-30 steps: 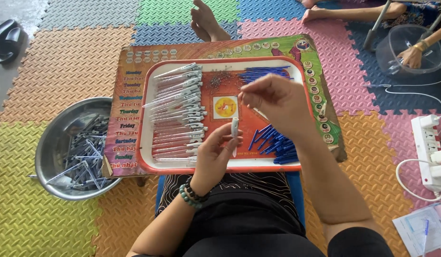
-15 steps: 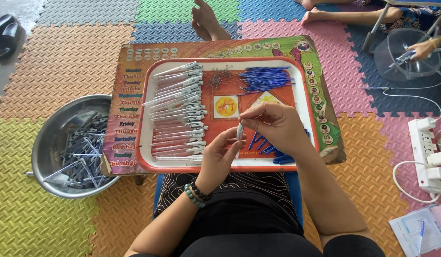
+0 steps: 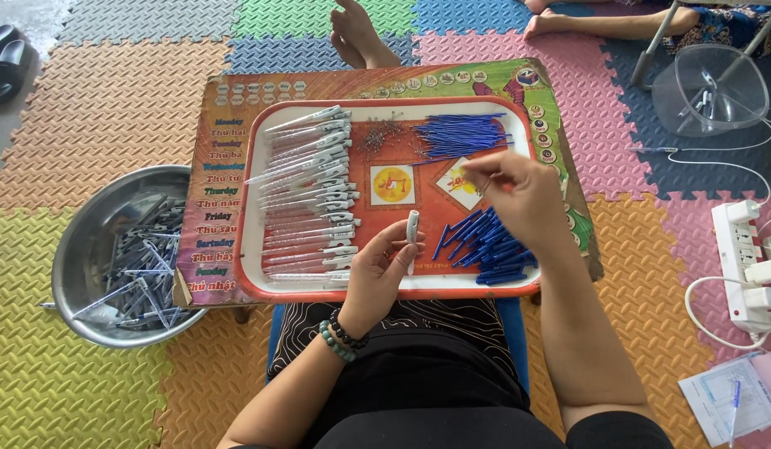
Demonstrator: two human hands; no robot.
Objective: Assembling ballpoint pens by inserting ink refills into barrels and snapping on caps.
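1. While the left hand (image 3: 377, 278) gripped a white pen barrel (image 3: 412, 236) upright, the right hand (image 3: 518, 195) pinched toward blue refills (image 3: 460, 135) just ahead; whether it held one, I cannot tell.
2. Barrel best kept steady, mouth up, over the tray (image 3: 385, 289).

Orange tray (image 3: 385, 293) with white rim — blue refills (image 3: 464, 135), white barrel (image 3: 412, 235).
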